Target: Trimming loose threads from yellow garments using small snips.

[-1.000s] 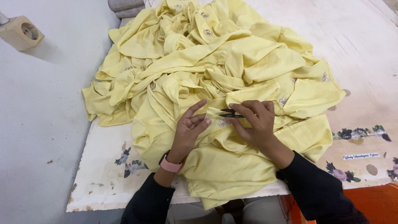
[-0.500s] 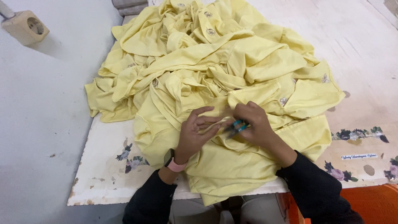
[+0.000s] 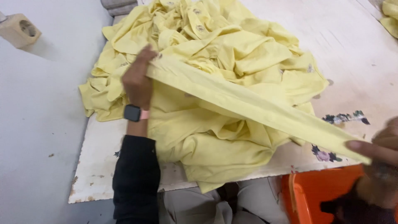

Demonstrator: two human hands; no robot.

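A large heap of pale yellow garments (image 3: 215, 62) still covers the worn white board (image 3: 103, 182). One yellow fabric strip (image 3: 248, 103) is drawn taut above it, the left hand (image 3: 137, 81) gripping one end, the right hand (image 3: 379, 151) pinching the other.

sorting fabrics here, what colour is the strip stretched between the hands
Pale yellow, plain, matching the pile behind it. The strip shows best in the head view.
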